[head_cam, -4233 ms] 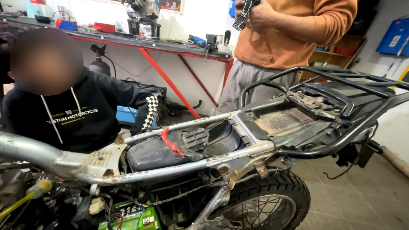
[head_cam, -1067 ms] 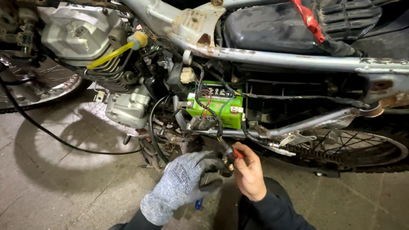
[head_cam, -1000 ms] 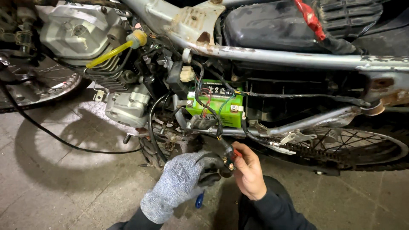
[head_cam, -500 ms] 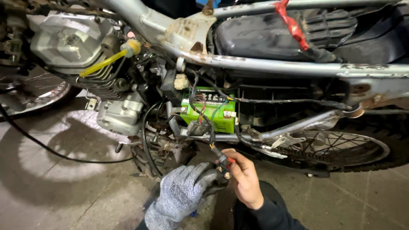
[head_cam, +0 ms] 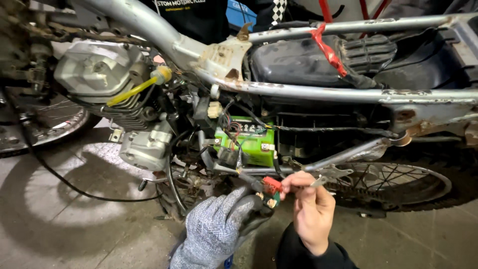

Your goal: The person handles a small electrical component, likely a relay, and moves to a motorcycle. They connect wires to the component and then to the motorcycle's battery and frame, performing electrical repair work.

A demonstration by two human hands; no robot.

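Observation:
My left hand (head_cam: 221, 226), in a grey knit glove, grips a black wiring plug low beside a stripped motorcycle. My bare right hand (head_cam: 311, 209) pinches a small red connector (head_cam: 272, 184) at the end of that wire bundle, right against the gloved fingers. Just above both hands sits a green battery (head_cam: 249, 142) inside the silver frame (head_cam: 318, 92), with several thin wires running down from it to the connector.
The grey engine (head_cam: 107, 82) with a yellow spark plug lead (head_cam: 134, 89) is at the upper left. A spoked rear wheel (head_cam: 398, 184) stands to the right. A black cable (head_cam: 59, 177) trails over the concrete floor. A person in dark clothing stands behind the frame.
The view has drawn closer and shifted right. My hands have stayed on the connector under the battery, the right fingers now pinching the red piece a little higher.

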